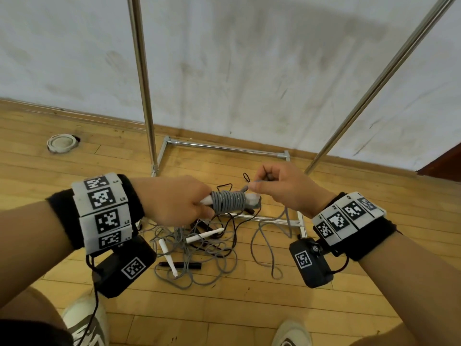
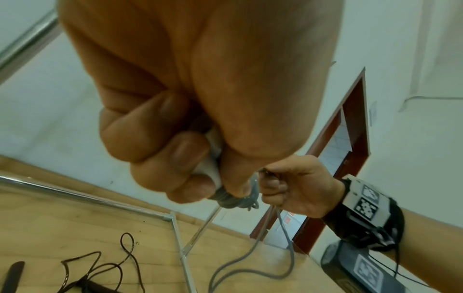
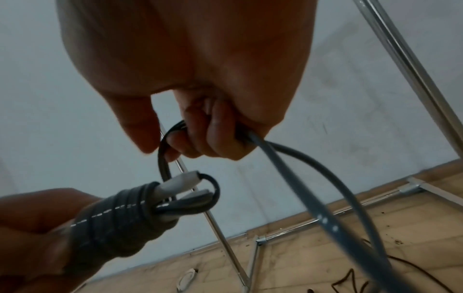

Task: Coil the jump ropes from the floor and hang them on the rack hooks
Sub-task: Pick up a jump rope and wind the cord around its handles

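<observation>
Chrome tubing of the rack [image 1: 142, 71] rises through the upper half of the frame, its base rails resting on the wooden floor [image 1: 249, 315]. At lower centre lies a tangle of ropes [image 1: 199, 248], grey and black, with white handles among them. Above it, mid-frame, the left hand [image 1: 174, 199] grips the white handles of the grey jump rope [image 1: 228, 201], already wound in tight turns around them. The right hand [image 1: 279, 187] pinches the loose cord just beside the bundle. The cord looks light, limp and fairly slick; I would hold it close to the coil, under tension, or turns may slip off.
</observation>
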The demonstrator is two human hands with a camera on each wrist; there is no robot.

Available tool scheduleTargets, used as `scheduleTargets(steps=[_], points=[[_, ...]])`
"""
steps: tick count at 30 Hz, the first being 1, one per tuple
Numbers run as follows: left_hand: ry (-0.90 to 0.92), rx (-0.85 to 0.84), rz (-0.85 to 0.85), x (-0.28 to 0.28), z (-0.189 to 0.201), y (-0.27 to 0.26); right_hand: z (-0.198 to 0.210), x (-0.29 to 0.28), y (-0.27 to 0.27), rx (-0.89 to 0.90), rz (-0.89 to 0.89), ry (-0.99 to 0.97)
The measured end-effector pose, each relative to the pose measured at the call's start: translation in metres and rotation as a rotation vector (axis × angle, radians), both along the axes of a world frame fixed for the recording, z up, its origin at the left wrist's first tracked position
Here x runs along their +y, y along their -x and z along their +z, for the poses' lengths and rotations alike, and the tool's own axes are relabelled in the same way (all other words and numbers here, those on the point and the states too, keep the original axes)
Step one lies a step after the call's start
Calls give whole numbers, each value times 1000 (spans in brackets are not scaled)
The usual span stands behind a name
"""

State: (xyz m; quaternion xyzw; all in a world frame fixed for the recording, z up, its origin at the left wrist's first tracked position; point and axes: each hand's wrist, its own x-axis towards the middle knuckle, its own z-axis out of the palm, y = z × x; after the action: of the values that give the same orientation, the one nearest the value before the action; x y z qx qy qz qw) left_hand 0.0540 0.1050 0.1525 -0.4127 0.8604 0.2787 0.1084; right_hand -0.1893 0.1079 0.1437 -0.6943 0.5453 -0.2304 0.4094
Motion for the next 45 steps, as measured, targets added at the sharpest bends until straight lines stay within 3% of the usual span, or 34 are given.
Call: scheduleTargets(steps=[6, 10, 16, 22, 31, 36, 40, 42, 45], points=[[93, 106, 130, -13, 3, -5, 4, 3, -1, -300, -73, -127], [145, 244, 191, -16, 7, -10, 2, 9, 1, -395, -38, -101], [61, 437, 176, -13, 16, -17, -2, 14, 3, -475, -44, -125], [-24, 499, 136, -9, 20, -22, -11, 19, 2, -300, -35, -46], [-140, 472, 75, 0, 26, -28, -24, 22, -5, -46, 215, -4], [-233, 395, 4, 7, 28, -25, -27, 18, -1, -1, 161, 15], [-331, 377, -51, 9, 27, -23, -29, 16, 3, 109, 278, 196], [-340, 337, -84, 11, 24, -20, -31, 12, 4, 222, 286, 183], [-315, 243, -103, 11, 17, -15, -29, 7, 6, 234, 225, 143]])
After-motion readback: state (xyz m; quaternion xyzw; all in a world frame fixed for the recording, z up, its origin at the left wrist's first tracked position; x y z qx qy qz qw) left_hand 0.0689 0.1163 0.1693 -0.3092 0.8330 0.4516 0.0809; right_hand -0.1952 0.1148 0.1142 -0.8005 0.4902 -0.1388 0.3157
